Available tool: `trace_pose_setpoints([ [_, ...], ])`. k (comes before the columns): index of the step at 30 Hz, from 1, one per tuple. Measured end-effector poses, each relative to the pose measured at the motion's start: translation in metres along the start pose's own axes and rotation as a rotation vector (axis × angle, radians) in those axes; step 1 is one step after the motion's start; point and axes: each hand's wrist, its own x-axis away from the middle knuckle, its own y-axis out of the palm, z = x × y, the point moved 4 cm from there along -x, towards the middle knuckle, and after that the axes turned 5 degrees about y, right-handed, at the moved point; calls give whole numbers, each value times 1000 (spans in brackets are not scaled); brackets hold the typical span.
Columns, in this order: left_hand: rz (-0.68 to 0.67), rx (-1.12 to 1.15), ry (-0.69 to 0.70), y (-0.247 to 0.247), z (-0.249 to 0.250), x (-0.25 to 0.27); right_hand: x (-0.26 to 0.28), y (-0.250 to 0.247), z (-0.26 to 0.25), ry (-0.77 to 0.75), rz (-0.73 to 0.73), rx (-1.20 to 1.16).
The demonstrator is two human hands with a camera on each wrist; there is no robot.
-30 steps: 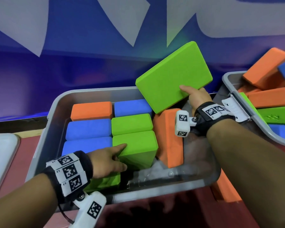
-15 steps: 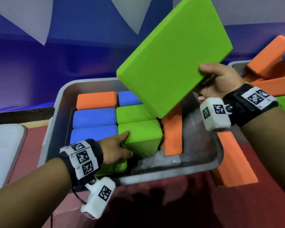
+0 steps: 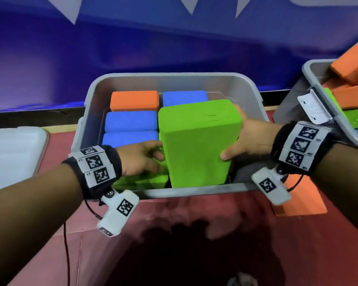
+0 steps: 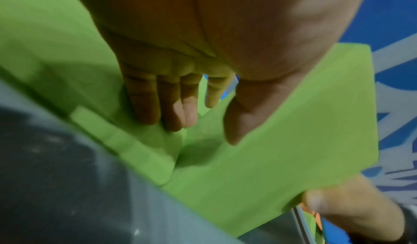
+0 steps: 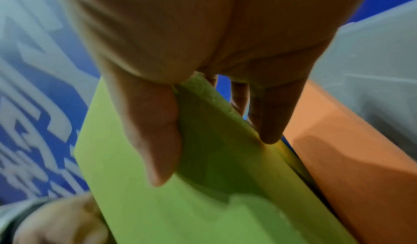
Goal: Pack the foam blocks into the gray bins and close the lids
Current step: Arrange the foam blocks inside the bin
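A gray bin (image 3: 174,76) holds an orange block (image 3: 134,100) and blue blocks (image 3: 130,120) in rows. A large green block (image 3: 196,141) stands on end in the bin's right half, its top above the rim. My right hand (image 3: 250,139) grips its right edge, thumb on the near face and fingers behind, as the right wrist view shows on the green block (image 5: 203,185). My left hand (image 3: 141,157) lies with straight fingers (image 4: 171,105) on a lower green block (image 3: 141,179), thumb against the large one (image 4: 282,149). An orange block (image 5: 361,158) leans right of it.
A second gray bin (image 3: 310,67) at the right holds orange, green and blue blocks and has a white latch (image 3: 312,108). Another orange block (image 3: 304,203) lies on the red table beside the first bin. A white lid (image 3: 12,153) rests at the left.
My right hand has brought the large green block down from above the bin into it, turning it on end. My left hand stays on the green blocks, its thumb now at the large block.
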Motion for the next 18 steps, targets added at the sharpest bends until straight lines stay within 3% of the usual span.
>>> trace_pose_setpoints([
  [3, 66, 78, 15, -8, 7, 3, 9, 14, 7, 3, -282, -56],
  [6, 56, 125, 23, -11, 18, 3, 27, 10, 20, 119, -514, -296],
  [8, 7, 57, 29, -10, 24, 3, 31, 0, 26, 202, -545, -532],
  [10, -39, -111, 14, -6, 20, 1, 26, -9, 26, 248, -485, -626],
  [13, -55, -236, -45, -4, 6, 3, 19, 8, 19, 348, -341, -270],
  [16, 4, -63, -69, -14, -5, 8, 6, 49, 19, 332, -280, 215],
  [18, 37, 61, -73, -19, -7, 8, -2, 74, 26, 379, -285, 133],
])
